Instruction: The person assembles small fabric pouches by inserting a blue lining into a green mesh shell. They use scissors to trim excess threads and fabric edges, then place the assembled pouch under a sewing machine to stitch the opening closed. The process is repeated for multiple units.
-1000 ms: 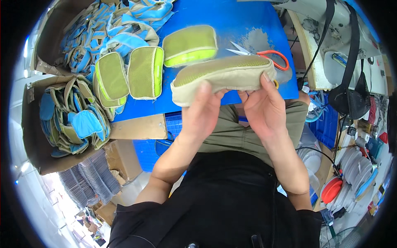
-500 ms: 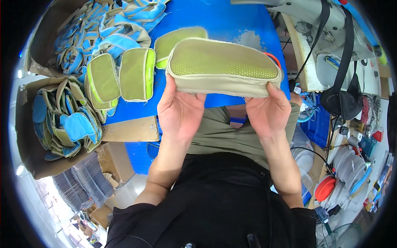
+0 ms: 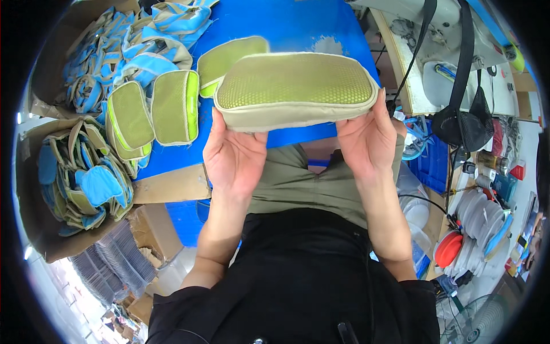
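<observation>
A padded beige and green mesh pouch [image 3: 295,86] is held up in front of me, over the near edge of the blue table [image 3: 292,26]. Its rounded rectangular mesh top faces up, with a smooth beige side band toward me. My left hand [image 3: 234,155] grips its lower left corner, thumb on the outside and fingers underneath. My right hand [image 3: 368,137] holds the right end the same way. The fingertips of both hands are hidden beneath the pouch. Flat green mesh panels [image 3: 175,108] with bright lime edges lie left of it; another mesh panel [image 3: 229,60] lies partly behind it.
Blue and beige fabric pieces [image 3: 152,43] pile up at the far left. A cardboard box [image 3: 28,200] beside the table holds more sewn pieces. To the right stand a sewing machine [image 3: 452,28] with hanging black straps, and a stack of pale discs [image 3: 478,215] with a red disc.
The pouch has tipped slightly and its right end is raised a little. A red edge behind its right end no longer shows. The surroundings have shifted left in view.
</observation>
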Motion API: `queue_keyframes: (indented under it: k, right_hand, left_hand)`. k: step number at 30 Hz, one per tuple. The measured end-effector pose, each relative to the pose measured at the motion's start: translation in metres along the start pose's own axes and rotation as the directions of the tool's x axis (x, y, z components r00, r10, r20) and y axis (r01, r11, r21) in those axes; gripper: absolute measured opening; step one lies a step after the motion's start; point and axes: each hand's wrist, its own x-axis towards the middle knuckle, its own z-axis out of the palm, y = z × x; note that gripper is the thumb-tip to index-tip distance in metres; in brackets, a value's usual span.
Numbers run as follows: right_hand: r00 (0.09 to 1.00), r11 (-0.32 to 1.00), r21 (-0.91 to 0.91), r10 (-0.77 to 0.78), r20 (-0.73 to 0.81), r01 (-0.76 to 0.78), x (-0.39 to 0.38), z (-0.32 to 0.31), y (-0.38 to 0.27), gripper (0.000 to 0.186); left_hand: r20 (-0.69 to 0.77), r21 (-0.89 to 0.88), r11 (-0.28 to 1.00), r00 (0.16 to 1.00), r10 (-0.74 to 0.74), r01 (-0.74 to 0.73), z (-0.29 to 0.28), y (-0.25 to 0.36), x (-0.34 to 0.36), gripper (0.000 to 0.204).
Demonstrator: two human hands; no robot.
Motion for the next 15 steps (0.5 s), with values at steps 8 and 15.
queue_keyframes:
  k: [8,15]
  right_hand:
    - [0.995,0.998,-0.047,-0.044,0.084,0.048,-0.008,0.003,0.001,0.036]
    - [0.994,0.958,-0.267,-0.094,0.057,0.105,-0.016,0.013,0.027,0.042]
  left_hand:
    - [0.006,-0.08,0.997,1.0,0.011,-0.011,-0.004,0.001,-0.003,0.046]
    - [0.094,0.495,0.861,0.992,0.08,-0.116,0.014,-0.042,-0.007,0.051]
